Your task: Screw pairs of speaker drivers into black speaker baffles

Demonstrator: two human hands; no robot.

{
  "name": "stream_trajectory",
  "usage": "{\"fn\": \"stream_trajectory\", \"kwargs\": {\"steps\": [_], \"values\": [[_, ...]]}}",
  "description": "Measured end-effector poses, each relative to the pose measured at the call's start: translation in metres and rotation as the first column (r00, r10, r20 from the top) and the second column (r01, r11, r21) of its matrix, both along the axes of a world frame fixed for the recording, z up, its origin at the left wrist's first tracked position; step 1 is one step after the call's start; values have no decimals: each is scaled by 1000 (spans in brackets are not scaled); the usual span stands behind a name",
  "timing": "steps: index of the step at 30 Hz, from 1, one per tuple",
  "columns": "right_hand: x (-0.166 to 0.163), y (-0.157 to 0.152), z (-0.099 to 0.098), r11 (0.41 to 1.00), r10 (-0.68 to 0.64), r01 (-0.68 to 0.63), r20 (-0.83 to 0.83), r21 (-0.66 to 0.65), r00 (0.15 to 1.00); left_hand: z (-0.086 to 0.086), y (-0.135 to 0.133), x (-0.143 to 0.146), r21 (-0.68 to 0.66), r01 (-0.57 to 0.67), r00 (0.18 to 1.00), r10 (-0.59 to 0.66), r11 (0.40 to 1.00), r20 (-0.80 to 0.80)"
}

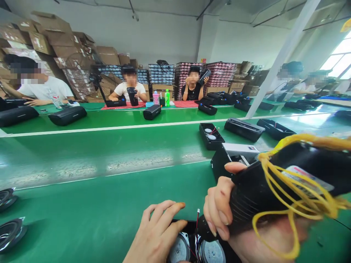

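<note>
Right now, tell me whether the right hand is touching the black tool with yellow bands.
Touching. In the head view the right hand clasps the black tool, with the thumb pressed on its ribbed body.

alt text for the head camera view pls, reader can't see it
The right hand grips a black tool looped with yellow bands, while the left hand rests with fingers spread on a black speaker housing holding two round drivers. Both are over a green bench; across it, seated people handle similar black housings.
</note>
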State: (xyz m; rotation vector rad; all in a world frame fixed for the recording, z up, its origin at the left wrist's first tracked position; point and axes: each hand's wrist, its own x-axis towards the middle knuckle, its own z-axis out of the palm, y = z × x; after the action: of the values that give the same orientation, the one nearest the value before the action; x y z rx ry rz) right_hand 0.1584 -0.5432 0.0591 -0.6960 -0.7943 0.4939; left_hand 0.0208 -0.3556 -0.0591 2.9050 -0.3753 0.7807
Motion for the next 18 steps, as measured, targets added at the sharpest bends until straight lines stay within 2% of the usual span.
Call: {"fn": "stream_trajectory", "kwargs": {"steps": [3,7,10,14,18], "values": [[1,10,-10,1000,16,-17,-17,-25,1000,13,8,-9,45,-22,998,25,999,-56],[3,18,-27,998,35,-37,-32,-56,999,35,9,-17,27,-10,972,16,1000,-234],[4,21,-35,996,37,-41,-56,-85,998,34,7,-19,-20,-62,952,53,998,-301],[1,24,-34,992,34,-41,-64,-119,997,25,5,-16,-127,-11,925,-38,992,-377],[-5,30,-26,989,-37,26,-74,-144,997,39,2,-10,-213,-51,867,-63,976,-494]]}}
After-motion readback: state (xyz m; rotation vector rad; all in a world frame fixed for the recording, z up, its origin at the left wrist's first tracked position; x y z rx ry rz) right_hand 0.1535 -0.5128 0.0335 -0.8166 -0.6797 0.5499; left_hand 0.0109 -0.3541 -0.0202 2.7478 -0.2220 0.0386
